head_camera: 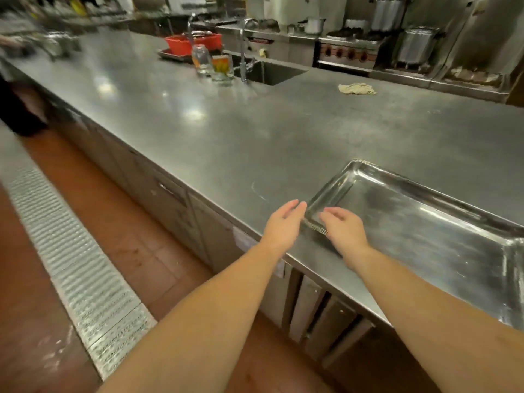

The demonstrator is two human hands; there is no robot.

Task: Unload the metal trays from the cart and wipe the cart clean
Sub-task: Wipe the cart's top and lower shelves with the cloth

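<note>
Resting on the steel counter, the metal tray presents its corner between the hands: left hand straight-fingered beside the rim, right hand relaxed above it, neither gripping anything.

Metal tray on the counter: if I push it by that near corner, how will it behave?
The metal tray looks rigid, so it should move as one piece. Polished steel on the smooth steel counter will probably slide easily, perhaps pivoting when pushed at one corner. Layered rims at that corner hint at stacked trays, so possibly heavier than it looks.
</note>
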